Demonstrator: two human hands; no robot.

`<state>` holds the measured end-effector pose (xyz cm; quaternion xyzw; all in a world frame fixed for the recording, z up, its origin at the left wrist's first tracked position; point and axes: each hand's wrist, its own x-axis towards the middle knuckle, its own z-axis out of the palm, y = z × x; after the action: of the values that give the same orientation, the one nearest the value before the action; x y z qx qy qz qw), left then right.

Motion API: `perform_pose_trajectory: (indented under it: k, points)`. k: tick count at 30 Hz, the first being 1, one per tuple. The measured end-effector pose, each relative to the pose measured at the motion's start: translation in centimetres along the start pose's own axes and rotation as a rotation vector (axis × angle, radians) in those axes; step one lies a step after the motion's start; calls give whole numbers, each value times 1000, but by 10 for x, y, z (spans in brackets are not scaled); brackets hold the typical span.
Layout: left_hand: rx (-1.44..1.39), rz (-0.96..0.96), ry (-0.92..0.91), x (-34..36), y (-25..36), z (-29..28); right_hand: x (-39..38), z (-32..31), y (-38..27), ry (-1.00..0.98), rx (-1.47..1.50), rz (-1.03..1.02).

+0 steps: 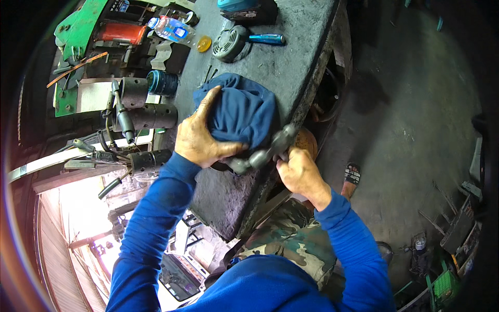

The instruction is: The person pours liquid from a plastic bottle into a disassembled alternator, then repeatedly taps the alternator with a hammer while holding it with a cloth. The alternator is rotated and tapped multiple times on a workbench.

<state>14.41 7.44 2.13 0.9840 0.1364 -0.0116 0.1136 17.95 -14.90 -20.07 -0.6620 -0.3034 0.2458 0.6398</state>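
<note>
A dark blue cloth [244, 112] lies bunched over the near part of the dark workbench [291, 67]; whatever it covers is hidden. My left hand [200, 138] grips its left side, thumb and one finger spread wide across the fabric, the other fingers out of sight. Closed in a fist, my right hand [301, 174] holds a hammer by the handle at the bench's right edge. The grey metal hammer head [270, 150], slightly smeared, is just below the cloth's lower right side, close to my left thumb.
Farther up the bench are a round vented grey cover [228, 44], a blue-handled tool [266, 39], a black-and-teal box [247, 11] and a plastic bottle [174, 30]. Perforated metal cylinders [150, 116] and cables crowd the left. A sandalled foot [351, 179] shows on the floor.
</note>
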Motion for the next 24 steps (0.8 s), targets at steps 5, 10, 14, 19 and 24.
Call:
perform_pose_trajectory:
  k: [5,10,14,19,24]
  points:
    - [-14,-96,-38,4,0,1,12,-33,-19,635,250,418]
    - [-2,-199,-62,4,1,1,4,-6,-28,209,201,153]
    - [-3,-197,-48,2,1,1,-7,2,-2,-21,-443,-149]
    - [-24,-156,-55,1,1,1,5,-9,-11,827,808,296]
    - [-16,-279,-81,1,1,0,2,-10,-26,44,-230,32]
